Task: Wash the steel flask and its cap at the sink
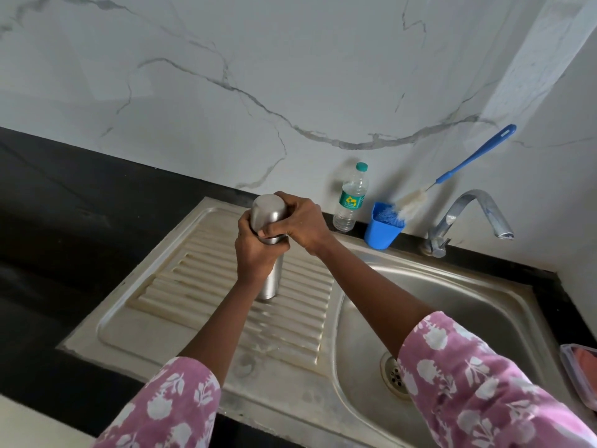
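One upright flask [270, 279]: left hand [255, 253] grips body, right hand [302, 226] grips cap [267, 211].

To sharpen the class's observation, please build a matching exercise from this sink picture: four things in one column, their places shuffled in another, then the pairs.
Things
1. steel flask
2. water bottle
3. bottle brush
4. tap

Places
A. bristles down in the blue cup
B. upright on the drainboard, left hand round it, right hand on its cap
C. behind the basin
D. on the black counter, left of the cup

Pairs: 1-B, 2-D, 3-A, 4-C
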